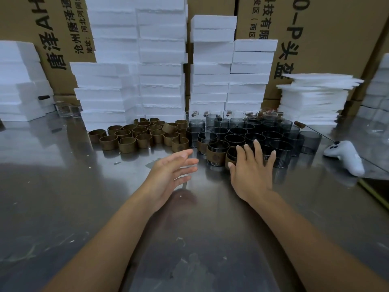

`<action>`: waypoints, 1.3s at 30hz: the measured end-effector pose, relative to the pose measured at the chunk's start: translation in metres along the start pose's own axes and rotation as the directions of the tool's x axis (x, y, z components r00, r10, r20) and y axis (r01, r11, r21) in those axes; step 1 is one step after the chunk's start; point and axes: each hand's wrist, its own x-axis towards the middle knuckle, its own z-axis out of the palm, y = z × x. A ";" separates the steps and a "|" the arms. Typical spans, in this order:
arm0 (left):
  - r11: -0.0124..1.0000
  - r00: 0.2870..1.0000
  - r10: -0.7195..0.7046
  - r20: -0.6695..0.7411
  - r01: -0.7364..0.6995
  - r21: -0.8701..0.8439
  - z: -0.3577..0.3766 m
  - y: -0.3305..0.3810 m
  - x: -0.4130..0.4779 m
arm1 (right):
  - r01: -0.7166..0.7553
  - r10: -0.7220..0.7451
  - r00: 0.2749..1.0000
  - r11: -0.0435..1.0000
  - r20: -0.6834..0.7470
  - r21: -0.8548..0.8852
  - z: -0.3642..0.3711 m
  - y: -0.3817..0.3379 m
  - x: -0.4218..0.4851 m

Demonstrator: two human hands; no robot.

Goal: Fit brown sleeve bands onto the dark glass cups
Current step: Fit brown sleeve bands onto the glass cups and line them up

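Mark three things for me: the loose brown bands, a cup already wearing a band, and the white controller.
loose brown bands (127, 145): head view, front wall of the nearest band in the pile.
banded cup (216, 155): head view, on its brown band.
white controller (345, 153): head view, top of its body.

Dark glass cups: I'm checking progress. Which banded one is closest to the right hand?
The banded cup partly hidden behind the right hand, by its thumb: rightmost of the banded ones; the others stand to its left.

Facing you, the left carton (25, 22) reads "沧州唐泽" and "地址:河北河间" (printed sideways); the right carton (336, 51) reads "科技有限" and "头盔".
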 end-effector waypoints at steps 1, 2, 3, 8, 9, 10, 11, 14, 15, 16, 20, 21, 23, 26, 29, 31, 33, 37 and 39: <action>1.000 1.000 0.002 -0.006 -0.002 -0.003 0.000 0.000 0.000 | 0.008 -0.008 1.000 1.000 0.018 -0.020 -0.002 0.001 0.003; 1.000 1.000 0.006 -0.014 -0.006 -0.005 0.001 0.000 0.000 | 0.015 -0.013 0.999 0.999 0.037 -0.035 -0.003 0.002 0.007; 1.000 1.000 0.011 -0.020 -0.011 -0.007 0.001 0.000 0.000 | 0.024 -0.021 0.998 0.999 0.053 -0.045 -0.006 0.004 0.011; 1.000 1.000 0.018 -0.021 -0.018 -0.013 0.000 -0.002 -0.001 | 0.096 -0.090 0.991 0.994 0.103 -0.056 -0.016 0.014 0.030; 1.000 1.000 0.018 -0.021 -0.018 -0.015 -0.001 -0.001 -0.001 | 0.107 -0.099 0.991 0.991 0.093 -0.082 -0.018 0.017 0.031; 1.000 1.000 0.018 -0.022 -0.018 -0.018 -0.001 -0.001 -0.002 | 0.114 -0.108 0.992 0.988 0.067 -0.102 -0.018 0.021 0.031; 1.000 1.000 0.020 -0.022 -0.021 -0.020 -0.001 -0.001 -0.002 | 0.120 -0.118 0.993 0.988 0.024 -0.100 -0.019 0.024 0.030; 0.999 0.999 0.025 -0.025 -0.026 -0.023 -0.001 0.000 -0.003 | 0.104 -0.091 0.975 0.993 -0.201 0.054 -0.021 0.040 0.021; 0.999 0.999 0.025 -0.028 -0.025 -0.024 -0.001 0.000 -0.002 | 0.076 -0.034 0.959 0.987 -0.281 0.141 -0.022 0.047 0.018; 0.999 0.999 0.023 -0.033 -0.024 -0.024 -0.001 0.000 -0.002 | 0.035 0.042 0.942 0.974 -0.332 0.224 -0.023 0.055 0.016; 1.000 0.999 0.017 -0.042 -0.018 -0.019 -0.001 -0.002 -0.001 | -0.235 0.341 0.921 0.870 -0.187 0.433 -0.023 0.085 0.013; 1.000 0.999 0.018 -0.044 -0.018 -0.018 -0.001 -0.002 -0.001 | -0.283 0.368 0.923 0.844 -0.108 0.456 -0.021 0.090 0.012; 1.000 0.998 0.022 -0.059 -0.023 -0.012 -0.001 -0.003 -0.001 | -0.327 0.374 0.928 0.810 0.002 0.487 -0.016 0.095 0.010; 0.999 0.990 0.048 -0.134 -0.048 0.003 -0.003 -0.004 0.001 | -0.327 0.393 0.920 0.754 0.009 0.570 -0.011 0.094 0.011; 0.998 0.975 0.063 -0.213 -0.064 0.000 -0.004 -0.004 0.002 | -0.305 0.425 0.904 0.711 -0.042 0.634 -0.007 0.091 0.015; 0.998 0.968 0.069 -0.242 -0.070 0.005 -0.003 -0.004 0.002 | -0.302 0.456 0.887 0.696 -0.076 0.651 -0.002 0.091 0.017; 0.997 0.962 0.073 -0.265 -0.073 0.011 -0.002 -0.005 0.002 | -0.306 0.480 0.873 0.676 -0.086 0.670 0.002 0.092 0.018; 0.997 0.954 0.075 -0.290 -0.076 0.009 -0.002 -0.005 0.003 | -0.314 0.519 0.850 0.641 -0.094 0.701 0.006 0.094 0.012; 0.997 0.953 0.078 -0.294 -0.081 0.001 -0.001 -0.005 0.005 | -0.286 0.534 0.835 0.626 -0.132 0.725 0.002 0.092 0.006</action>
